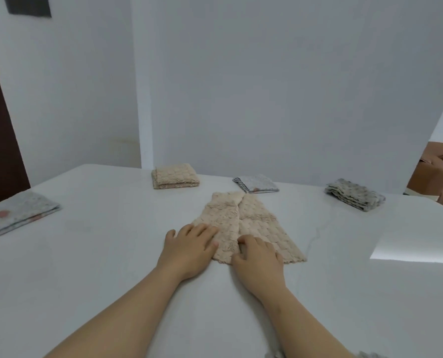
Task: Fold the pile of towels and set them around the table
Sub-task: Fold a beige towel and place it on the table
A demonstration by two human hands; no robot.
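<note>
A beige textured towel lies flat in the middle of the white table, its two long sides folded in so they meet along a centre seam. My left hand rests palm down on its near left corner, fingers spread. My right hand presses on the near right part, fingertips curled at the seam. Several folded towels sit around the table: a beige one at the back, a grey-white one behind the open towel, a grey one at the right, a pale patterned one at the left.
White walls rise just behind the table's far edge. A dark door strip is at the far left. A brown seat shows at the far right. A scrap of grey cloth peeks in at the bottom edge.
</note>
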